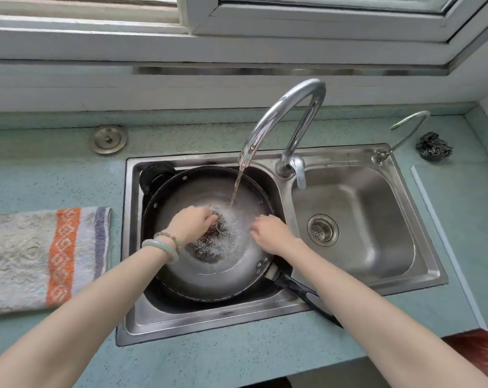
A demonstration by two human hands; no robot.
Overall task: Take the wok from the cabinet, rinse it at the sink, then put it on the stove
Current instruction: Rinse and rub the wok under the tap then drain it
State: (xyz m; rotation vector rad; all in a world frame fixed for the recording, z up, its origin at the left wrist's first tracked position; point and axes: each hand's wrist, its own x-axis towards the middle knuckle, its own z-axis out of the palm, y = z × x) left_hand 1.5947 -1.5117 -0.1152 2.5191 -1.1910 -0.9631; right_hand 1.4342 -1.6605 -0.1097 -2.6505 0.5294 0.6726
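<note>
The dark wok sits in the left basin of the steel double sink, its black handle pointing to the lower right over the sink's edge. Water runs from the tall curved faucet into the wok and splashes over its dark centre. My left hand, with two bracelets at the wrist, is inside the wok with fingers curled down into the splashing water; whether it holds anything is hidden. My right hand rests on the wok's inner right side, fingers spread.
A striped towel lies on the green counter to the left. A sink plug sits behind it. The right basin has a drain strainer. A small second tap and a dark scouring ball stand at the far right. A window frame runs behind.
</note>
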